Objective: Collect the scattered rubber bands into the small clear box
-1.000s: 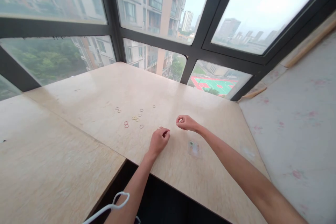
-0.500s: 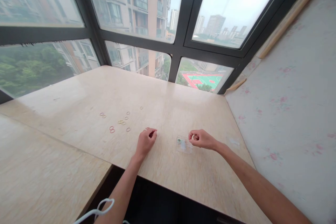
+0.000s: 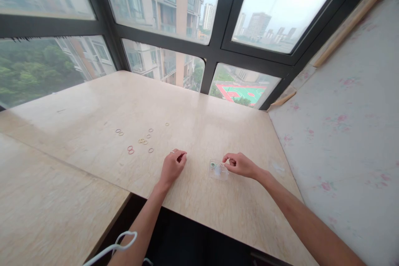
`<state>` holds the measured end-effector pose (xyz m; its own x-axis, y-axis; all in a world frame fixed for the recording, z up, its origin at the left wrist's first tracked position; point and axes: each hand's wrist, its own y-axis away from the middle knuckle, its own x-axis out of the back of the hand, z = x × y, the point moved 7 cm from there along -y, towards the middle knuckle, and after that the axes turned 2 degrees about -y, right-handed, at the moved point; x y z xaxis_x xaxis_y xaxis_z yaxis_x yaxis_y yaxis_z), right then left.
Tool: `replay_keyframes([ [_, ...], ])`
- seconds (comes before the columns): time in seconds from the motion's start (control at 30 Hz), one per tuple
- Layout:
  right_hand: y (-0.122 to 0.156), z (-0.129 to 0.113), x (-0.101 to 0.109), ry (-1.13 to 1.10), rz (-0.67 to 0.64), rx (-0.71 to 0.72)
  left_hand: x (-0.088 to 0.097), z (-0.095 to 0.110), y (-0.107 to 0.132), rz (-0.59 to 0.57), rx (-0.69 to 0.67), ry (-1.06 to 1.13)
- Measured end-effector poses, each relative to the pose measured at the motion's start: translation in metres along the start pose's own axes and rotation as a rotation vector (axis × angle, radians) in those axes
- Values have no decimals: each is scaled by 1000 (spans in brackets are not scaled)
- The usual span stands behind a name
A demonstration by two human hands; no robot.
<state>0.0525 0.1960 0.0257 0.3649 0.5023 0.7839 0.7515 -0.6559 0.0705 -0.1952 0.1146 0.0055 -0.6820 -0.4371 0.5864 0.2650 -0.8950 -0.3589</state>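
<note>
My left hand [image 3: 172,166] rests on the pale wooden tabletop [image 3: 193,133] with its fingers curled into a loose fist; a ring shows on one finger, and I cannot make out anything inside. My right hand [image 3: 240,163] is pinched closed right beside a small clear plastic box [image 3: 218,170], its fingertips at the box's right edge. The box holds something green and something pale. Several small coloured rubber bands [image 3: 140,140] lie scattered on the table to the left of my left hand.
Large dark-framed windows [image 3: 215,54] stand along the table's far edge. A flowered white surface [image 3: 343,133] rises on the right. A lower table section [image 3: 46,199] lies at the left, and a white cable [image 3: 115,247] hangs near my left forearm.
My right hand moved from the middle of the table rightwards and nearer to me, ending at the clear box. My left hand has kept its place. The camera view shifted right.
</note>
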Motion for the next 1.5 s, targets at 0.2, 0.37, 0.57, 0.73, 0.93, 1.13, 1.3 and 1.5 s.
replay_keyframes([
  [0.2, 5, 5, 2, -68, 50, -25, 0, 3, 2, -8, 5, 0],
  [0.37, 17, 14, 8, -168, 176, -93, 1, 2, 2, 1, 20, 24],
  [0.57, 42, 50, 2, -389, 448, -244, 1, 2, 3, -4, 22, 37],
  [0.73, 54, 62, -3, -495, 611, -306, 3, -3, 6, 38, 60, 137],
  [0.93, 55, 59, -3, -444, 605, -275, 21, -24, 3, 103, 211, 403],
  [1.13, 59, 58, -2, -472, 643, -274, 99, -42, -19, 210, 179, 158],
  [1.3, 60, 56, -1, -519, 668, -291, 143, -67, -54, 83, 136, -312],
  [1.5, 60, 59, -1, -540, 655, -296, 134, -94, -77, -167, 145, -577],
])
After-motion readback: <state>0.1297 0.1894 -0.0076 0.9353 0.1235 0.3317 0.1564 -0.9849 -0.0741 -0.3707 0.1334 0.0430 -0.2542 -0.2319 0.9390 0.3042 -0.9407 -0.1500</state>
